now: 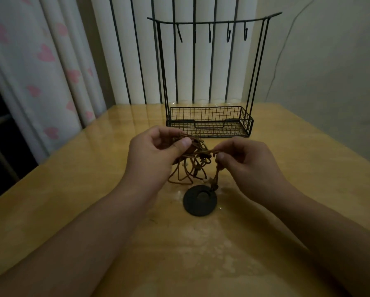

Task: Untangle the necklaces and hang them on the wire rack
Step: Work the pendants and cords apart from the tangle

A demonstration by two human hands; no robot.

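A tangle of brown cord necklaces (195, 160) hangs between my hands above the wooden table (308, 168). My left hand (154, 155) grips the left part of the tangle, thumb over the cords. My right hand (247, 161) pinches a cord at the tangle's right side. A dark round pendant (200, 200) lies flat on the table below, tied to a cord with small beads running up to my right fingers. Loops of cord trail onto the table near the pendant. The black wire rack (209, 123) stands behind my hands, its several hooks (229, 35) bare.
The rack has a mesh basket at its base and a top bar with hooks. White vertical slats with dark gaps stand behind the table. A curtain with pink hearts (44, 61) hangs at the left. A plain wall is on the right.
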